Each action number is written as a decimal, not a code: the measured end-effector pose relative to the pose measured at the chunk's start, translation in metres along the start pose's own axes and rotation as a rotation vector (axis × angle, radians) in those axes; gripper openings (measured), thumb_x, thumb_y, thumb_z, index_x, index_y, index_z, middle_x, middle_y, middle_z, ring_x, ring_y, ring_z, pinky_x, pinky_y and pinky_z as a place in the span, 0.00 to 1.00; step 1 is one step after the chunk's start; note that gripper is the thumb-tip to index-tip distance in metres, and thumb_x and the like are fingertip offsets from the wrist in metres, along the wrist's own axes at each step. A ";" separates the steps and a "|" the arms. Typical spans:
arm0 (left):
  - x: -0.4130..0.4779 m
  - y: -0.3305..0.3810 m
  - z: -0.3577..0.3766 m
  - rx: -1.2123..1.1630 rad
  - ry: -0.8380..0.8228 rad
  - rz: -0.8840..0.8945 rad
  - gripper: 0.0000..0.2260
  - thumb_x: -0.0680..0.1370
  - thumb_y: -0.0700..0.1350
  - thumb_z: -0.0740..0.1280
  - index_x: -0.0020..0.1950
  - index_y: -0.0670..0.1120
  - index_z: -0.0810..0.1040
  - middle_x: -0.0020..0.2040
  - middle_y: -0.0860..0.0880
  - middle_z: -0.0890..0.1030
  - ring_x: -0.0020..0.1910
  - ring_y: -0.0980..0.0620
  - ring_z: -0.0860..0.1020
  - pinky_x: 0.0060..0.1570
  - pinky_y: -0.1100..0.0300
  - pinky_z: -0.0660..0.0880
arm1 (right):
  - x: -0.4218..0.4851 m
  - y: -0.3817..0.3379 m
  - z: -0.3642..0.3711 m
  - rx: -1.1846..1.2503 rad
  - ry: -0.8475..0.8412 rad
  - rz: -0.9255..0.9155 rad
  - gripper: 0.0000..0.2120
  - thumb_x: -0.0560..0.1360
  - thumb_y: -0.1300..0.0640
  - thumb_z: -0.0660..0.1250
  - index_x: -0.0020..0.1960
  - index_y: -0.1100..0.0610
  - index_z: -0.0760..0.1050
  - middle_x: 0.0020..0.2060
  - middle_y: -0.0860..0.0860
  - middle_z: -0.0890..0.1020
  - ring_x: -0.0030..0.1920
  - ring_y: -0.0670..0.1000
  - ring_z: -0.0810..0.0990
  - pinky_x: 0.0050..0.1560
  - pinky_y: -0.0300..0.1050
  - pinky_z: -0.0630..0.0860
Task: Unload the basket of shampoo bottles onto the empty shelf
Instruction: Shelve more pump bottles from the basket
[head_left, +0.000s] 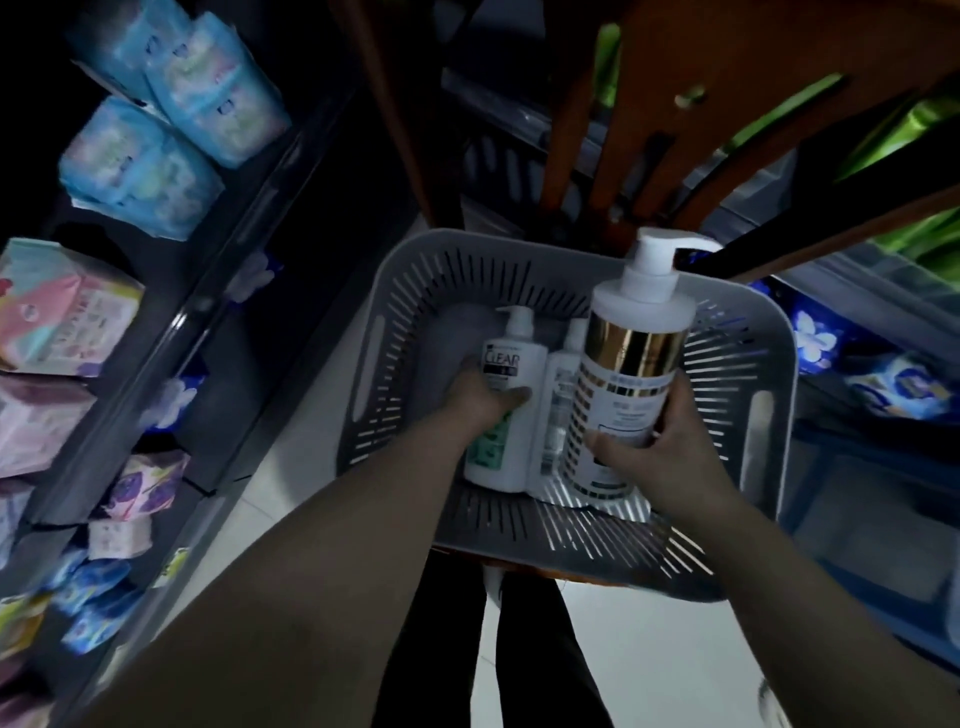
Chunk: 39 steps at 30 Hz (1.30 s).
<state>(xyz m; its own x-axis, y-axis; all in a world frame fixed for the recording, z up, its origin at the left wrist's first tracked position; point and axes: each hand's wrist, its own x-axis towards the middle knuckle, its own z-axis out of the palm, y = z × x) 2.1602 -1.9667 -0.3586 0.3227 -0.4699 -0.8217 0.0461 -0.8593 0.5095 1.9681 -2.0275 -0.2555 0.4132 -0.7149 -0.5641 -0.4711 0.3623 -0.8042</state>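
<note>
My right hand (670, 462) wraps its fingers round the gold-banded pump bottle (628, 364), pump end farthest from me, over the grey basket (753, 415). My left hand (480, 400) curls round the white "CLEAR" bottle (511, 358) inside it, pump toward the far wall.

A slim white bottle (560, 405) was half hidden behind the tall gold-banded white pump bottle (628, 364); its label print was unreadable.
</note>
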 end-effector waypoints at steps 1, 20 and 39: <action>0.007 -0.002 0.006 0.026 -0.005 -0.015 0.40 0.71 0.51 0.76 0.75 0.43 0.58 0.68 0.44 0.73 0.61 0.48 0.75 0.59 0.55 0.74 | 0.000 0.005 -0.003 0.004 0.006 0.003 0.34 0.65 0.65 0.77 0.61 0.44 0.65 0.53 0.43 0.80 0.50 0.37 0.81 0.41 0.29 0.77; -0.053 0.024 -0.020 -0.123 0.288 0.164 0.33 0.67 0.48 0.77 0.63 0.48 0.61 0.48 0.54 0.70 0.46 0.53 0.74 0.48 0.60 0.69 | -0.041 -0.046 0.001 0.038 0.032 -0.113 0.33 0.65 0.65 0.77 0.62 0.47 0.66 0.50 0.42 0.82 0.51 0.41 0.82 0.41 0.33 0.79; -0.347 0.070 -0.200 -0.914 0.374 0.626 0.30 0.63 0.51 0.74 0.64 0.53 0.70 0.61 0.44 0.78 0.56 0.44 0.79 0.54 0.44 0.78 | -0.161 -0.272 0.043 -0.005 -0.234 -0.534 0.31 0.65 0.62 0.78 0.58 0.41 0.68 0.49 0.40 0.83 0.50 0.45 0.82 0.49 0.55 0.80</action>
<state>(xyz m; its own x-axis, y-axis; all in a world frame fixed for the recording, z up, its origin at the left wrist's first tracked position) 2.2407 -1.8236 0.0135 0.7814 -0.5398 -0.3131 0.3940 0.0378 0.9183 2.0633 -1.9856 0.0457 0.7554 -0.6464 -0.1077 -0.1536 -0.0148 -0.9880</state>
